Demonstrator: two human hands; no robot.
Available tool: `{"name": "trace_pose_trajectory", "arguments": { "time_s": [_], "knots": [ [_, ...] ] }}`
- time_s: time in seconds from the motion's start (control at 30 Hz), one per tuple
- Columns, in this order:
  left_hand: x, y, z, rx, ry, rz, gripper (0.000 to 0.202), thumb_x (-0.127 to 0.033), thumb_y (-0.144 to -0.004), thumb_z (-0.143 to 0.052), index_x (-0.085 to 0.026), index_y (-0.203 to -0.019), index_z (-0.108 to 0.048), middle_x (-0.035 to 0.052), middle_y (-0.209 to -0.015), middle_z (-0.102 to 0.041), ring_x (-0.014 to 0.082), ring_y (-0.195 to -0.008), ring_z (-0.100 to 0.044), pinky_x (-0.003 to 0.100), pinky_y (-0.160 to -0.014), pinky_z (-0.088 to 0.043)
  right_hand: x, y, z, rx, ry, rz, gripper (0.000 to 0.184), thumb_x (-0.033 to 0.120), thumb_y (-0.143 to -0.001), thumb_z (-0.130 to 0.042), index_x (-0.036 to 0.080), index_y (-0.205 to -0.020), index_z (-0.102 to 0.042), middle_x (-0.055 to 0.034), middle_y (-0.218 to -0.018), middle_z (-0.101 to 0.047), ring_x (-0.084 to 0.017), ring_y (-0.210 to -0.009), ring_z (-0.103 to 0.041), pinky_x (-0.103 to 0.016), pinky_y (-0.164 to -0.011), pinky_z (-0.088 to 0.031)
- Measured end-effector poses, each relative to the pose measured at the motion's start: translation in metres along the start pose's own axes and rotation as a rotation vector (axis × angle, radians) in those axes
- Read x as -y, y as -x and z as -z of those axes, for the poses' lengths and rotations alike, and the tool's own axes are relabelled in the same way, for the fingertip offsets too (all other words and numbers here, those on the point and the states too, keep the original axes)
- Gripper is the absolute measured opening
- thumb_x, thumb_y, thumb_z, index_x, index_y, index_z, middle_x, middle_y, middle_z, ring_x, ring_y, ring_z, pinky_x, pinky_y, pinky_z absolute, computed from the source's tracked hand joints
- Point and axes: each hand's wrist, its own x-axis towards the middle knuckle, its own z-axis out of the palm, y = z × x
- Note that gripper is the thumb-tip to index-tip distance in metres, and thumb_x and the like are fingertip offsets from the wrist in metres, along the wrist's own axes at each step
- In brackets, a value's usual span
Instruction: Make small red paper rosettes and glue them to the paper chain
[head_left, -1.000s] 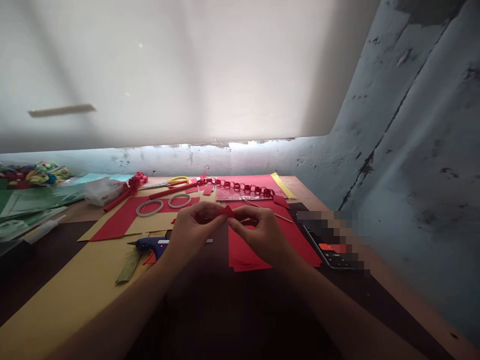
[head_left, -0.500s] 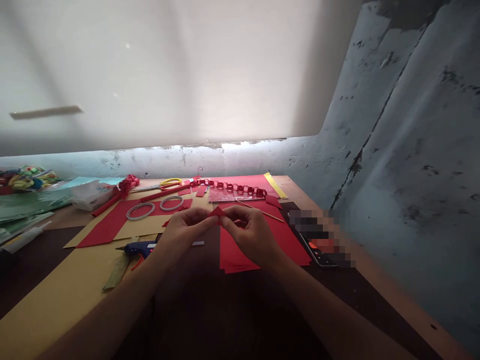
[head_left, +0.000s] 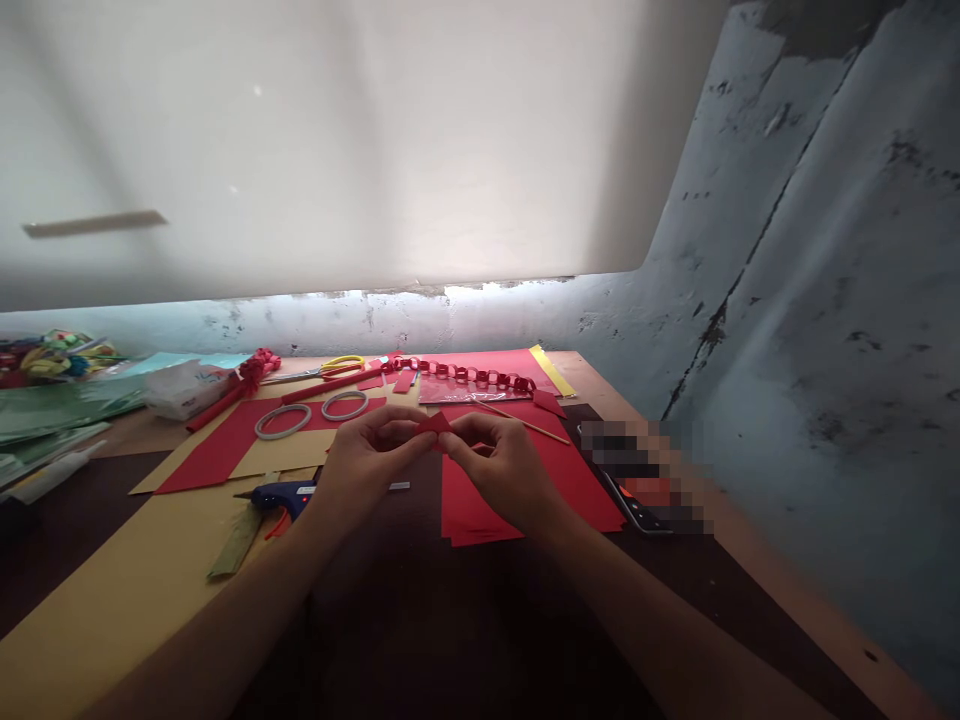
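Between my two hands is a small piece of red paper (head_left: 436, 424), its top edge coming to a low peak. My left hand (head_left: 373, 452) pinches its left side with thumb and fingers. On the other side, my right hand (head_left: 491, 452) pinches the paper too, and both thumbs meet near its lower edge. Fingers cover most of the piece, so its full shape is hidden. Under my right hand lie red paper sheets (head_left: 480, 515). A blue glue gun (head_left: 281, 494) rests just left of my left wrist.
Behind my hands stretches a red paper chain (head_left: 472, 374). Two tape rings, one being a grey ring (head_left: 282, 422), lie left, near yellow-handled scissors (head_left: 341, 366). A thin wooden stick (head_left: 544, 431) crosses the red sheets. A phone (head_left: 637, 500), partly blurred, lies at right; a white box (head_left: 184, 390) stands far left.
The red paper between my fingertips has tilted slightly, its peak looking lower and flatter. My left fingers have shifted a little; both hands stay in nearly the same place.
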Motion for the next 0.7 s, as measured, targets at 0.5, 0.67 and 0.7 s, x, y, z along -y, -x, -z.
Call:
{"name": "trace_pose_trajectory", "arguments": {
  "time_s": [0.5, 0.67, 0.7],
  "knots": [
    [-0.0038, -0.0009, -0.0002, 0.041, -0.04, 0.047, 0.036, -0.042, -0.075, -0.081, -0.018, -0.102, -0.073, 0.0089, -0.095, -0.079, 0.023, -0.086, -0.074, 0.025, -0.064, -0.054, -0.0025, -0.001, 0.0002, -0.004, 0.053, -0.017, 0.021, 0.037, -0.09, -0.062, 0.02, -0.085, -0.074, -0.0032, -0.083, -0.075, -0.018, -0.08, -0.066, -0.03, -0.07, -0.049],
    [-0.001, -0.0014, 0.0003, 0.024, -0.063, 0.021, 0.034, -0.041, -0.076, -0.08, -0.018, -0.1, -0.073, 0.0069, -0.089, -0.077, 0.0194, -0.076, -0.071, 0.023, -0.059, -0.051, -0.002, -0.0006, 0.0003, -0.013, 0.064, -0.022, 0.022, 0.037, -0.09, -0.061, 0.019, -0.083, -0.073, -0.0031, -0.081, -0.074, -0.018, -0.079, -0.066, -0.03, -0.071, -0.049],
    [-0.0005, -0.0016, 0.0002, 0.023, -0.061, 0.022, 0.034, -0.041, -0.076, -0.08, -0.019, -0.1, -0.073, 0.0064, -0.089, -0.076, 0.0187, -0.076, -0.07, 0.023, -0.059, -0.051, -0.0019, -0.0007, 0.0002, -0.014, 0.065, -0.019, 0.021, 0.036, -0.09, -0.061, 0.019, -0.083, -0.073, -0.0032, -0.081, -0.074, -0.018, -0.079, -0.067, -0.03, -0.071, -0.049]
  ]
}}
